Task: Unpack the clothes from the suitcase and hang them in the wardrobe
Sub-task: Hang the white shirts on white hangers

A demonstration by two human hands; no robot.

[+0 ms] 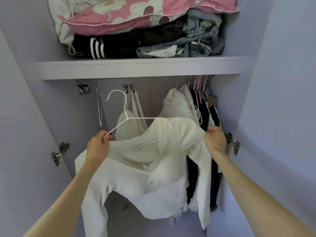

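White top (153,178) mid-frame, half-threaded on white hanger (119,115), below rail (153,77). Left hand (98,145) clamped on hanger arm and collar; right hand (215,141) pinching shoulder. Probably light, limp, slip-prone; best held at shoulder seams.

I hold a white top (153,177) with long sleeves and lace at the neck between my hands. Its right shoulder sits on a thin white hanger (126,117). My left hand (98,145) pinches the hanger's bare end and my right hand (215,139) pinches the top's shoulder. The hook points up, just under the wardrobe rail (153,77).
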